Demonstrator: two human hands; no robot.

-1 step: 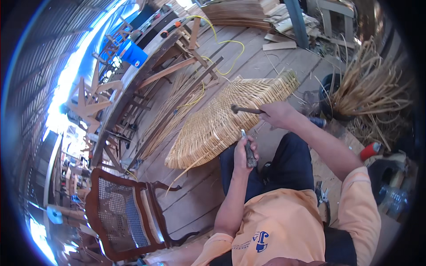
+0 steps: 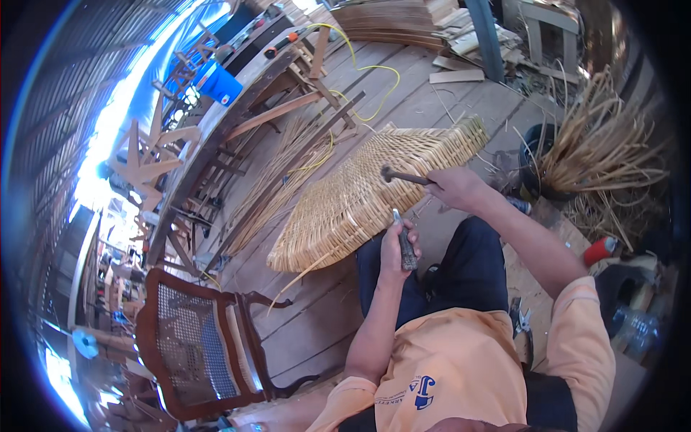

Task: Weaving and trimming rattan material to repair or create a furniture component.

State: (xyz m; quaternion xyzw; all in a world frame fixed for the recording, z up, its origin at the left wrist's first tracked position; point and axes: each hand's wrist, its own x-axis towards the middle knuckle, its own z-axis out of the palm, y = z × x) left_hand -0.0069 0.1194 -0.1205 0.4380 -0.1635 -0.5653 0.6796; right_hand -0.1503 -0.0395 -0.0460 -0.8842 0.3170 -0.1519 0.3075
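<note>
A large woven cane panel [image 2: 338, 198] with a thick basketwork edge slants in front of my knees. My right hand [image 2: 456, 189] is wrapped round the wooden handle of a hammer [image 2: 404, 176]. The hammer's dark head hovers over or in front of the weave; contact cannot be made out. Lower down, near the panel's close edge, my left hand [image 2: 392, 252] grips a short tool [image 2: 408, 253] with a dark, textured handle. Its bright metal tip points up beside the weave, and its exact kind is unclear. One loose cane strand [image 2: 305, 273] sticks out from the panel's lower edge.
A carved wooden chair [image 2: 147, 324] with cane mesh stands at lower left. Long cane strips [image 2: 266, 183] lie on the plank floor, left of the panel. At right, a dark tub [image 2: 534, 155] holds a cane bundle [image 2: 594, 147]. Pliers [image 2: 523, 322] lie by my right hip.
The hammer and my right hand have shifted slightly to the right. The left hand keeps its grip with hardly any movement, and the view has turned a little.
</note>
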